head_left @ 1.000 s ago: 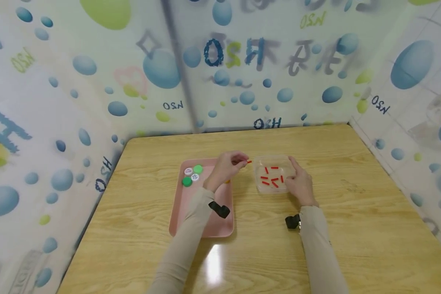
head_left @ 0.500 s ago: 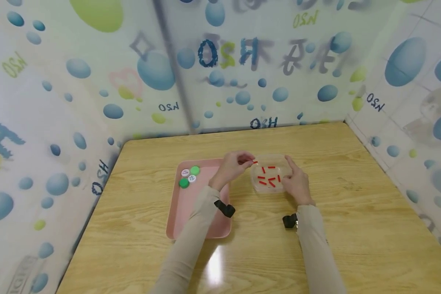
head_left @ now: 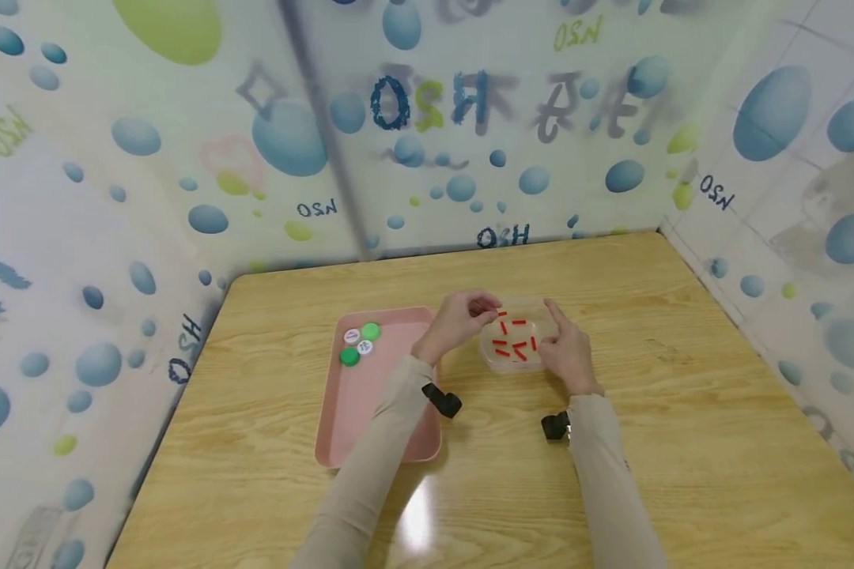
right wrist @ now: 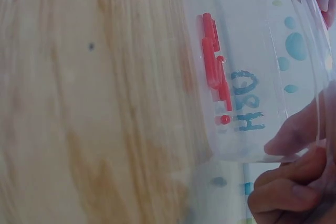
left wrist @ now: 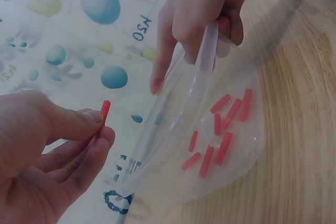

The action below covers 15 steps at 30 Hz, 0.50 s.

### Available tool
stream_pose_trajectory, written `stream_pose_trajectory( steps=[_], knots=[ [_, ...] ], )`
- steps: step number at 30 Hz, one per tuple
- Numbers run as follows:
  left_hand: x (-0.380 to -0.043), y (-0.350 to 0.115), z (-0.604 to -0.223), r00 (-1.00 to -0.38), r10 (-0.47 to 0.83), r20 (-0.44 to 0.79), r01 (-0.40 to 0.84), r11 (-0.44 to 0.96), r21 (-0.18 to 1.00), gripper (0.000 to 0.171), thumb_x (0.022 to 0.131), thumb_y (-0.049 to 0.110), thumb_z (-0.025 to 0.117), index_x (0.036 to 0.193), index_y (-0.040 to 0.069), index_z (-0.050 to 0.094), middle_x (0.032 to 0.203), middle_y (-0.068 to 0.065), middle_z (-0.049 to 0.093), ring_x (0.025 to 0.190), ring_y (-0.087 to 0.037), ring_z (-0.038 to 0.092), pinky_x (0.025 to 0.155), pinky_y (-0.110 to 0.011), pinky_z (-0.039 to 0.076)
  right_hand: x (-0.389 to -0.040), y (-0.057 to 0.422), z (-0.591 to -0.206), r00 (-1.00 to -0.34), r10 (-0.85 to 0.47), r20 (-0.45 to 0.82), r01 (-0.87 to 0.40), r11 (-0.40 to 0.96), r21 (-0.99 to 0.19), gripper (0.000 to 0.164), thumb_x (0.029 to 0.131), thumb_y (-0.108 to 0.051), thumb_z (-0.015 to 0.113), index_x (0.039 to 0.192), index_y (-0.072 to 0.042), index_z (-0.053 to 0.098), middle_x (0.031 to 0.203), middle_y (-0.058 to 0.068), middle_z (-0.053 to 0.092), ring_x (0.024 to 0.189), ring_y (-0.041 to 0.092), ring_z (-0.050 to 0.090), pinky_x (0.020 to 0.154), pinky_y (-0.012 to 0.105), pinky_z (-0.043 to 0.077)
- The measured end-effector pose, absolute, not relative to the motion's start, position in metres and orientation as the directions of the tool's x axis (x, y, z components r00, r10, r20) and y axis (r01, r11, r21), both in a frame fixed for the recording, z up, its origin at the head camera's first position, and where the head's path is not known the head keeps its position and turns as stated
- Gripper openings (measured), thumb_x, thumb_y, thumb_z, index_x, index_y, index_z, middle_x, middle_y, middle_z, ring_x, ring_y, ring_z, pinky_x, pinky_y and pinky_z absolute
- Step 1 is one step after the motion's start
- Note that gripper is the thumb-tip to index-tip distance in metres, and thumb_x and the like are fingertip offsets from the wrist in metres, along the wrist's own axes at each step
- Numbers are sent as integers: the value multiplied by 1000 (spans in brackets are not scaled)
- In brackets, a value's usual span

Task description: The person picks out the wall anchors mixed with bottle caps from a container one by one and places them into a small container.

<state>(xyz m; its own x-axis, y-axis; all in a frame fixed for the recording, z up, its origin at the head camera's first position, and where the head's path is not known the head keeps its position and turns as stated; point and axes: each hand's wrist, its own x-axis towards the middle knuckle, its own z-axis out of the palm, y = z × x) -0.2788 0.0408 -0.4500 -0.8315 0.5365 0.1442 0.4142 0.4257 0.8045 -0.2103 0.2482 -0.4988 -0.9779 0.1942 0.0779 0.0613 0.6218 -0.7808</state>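
Between thumb and fingertips, my left hand (head_left: 461, 322) pinches a short red stick (left wrist: 105, 113). It is held right at the left rim of a clear plastic container (left wrist: 244, 163), overlapping that rim in the head view. Several similar red sticks (left wrist: 224, 148) lie scattered on the container's bottom. My right hand (head_left: 571, 354) grips the container's right side, thumb inside the wall and other fingers outside, its index finger stretched along the rim. The right wrist view shows the thumb (right wrist: 299, 132) through the clear plastic.
A pink tray (head_left: 349, 419) lies left of the container, partly under my left forearm. Several round caps, including a dark green cap (head_left: 349, 356) and a white cap (head_left: 352, 337), sit in its far left corner. The wooden table (head_left: 683, 442) meets patterned walls behind.
My left hand has moved right with the red stick, from beside the container to its left rim. My right hand keeps its grip on the container. The head view has shifted slightly.
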Motion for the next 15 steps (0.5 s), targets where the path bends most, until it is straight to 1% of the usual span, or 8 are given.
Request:
stream_pose_trajectory(
  steps=[6,10,15],
  knots=[
    [-280,50,-451,-814,566,130,415,410,812,18,99,10,66,114,4,72,106,-9,75,91,-19,71,76,-24,56,-210,248,-499,-974,210,89,65,628,-775,81,81,6,46,159,-14,35,52,-4,32,49,11,29,50,29,32],
    [-280,55,-457,-799,587,129,435,417,798,17,99,10,65,114,4,72,106,-9,74,91,-18,71,78,-22,57,-211,247,-501,-976,204,82,65,625,-778,82,81,6,48,159,-16,35,53,-4,34,49,11,31,50,28,33],
    [-279,59,-459,-793,595,133,440,408,800,19,99,9,65,115,2,71,108,-11,74,93,-21,70,77,-23,57,-212,250,-503,-977,191,97,46,629,-776,81,82,7,48,159,-15,34,51,-3,35,47,11,33,48,26,34]
  ],
)
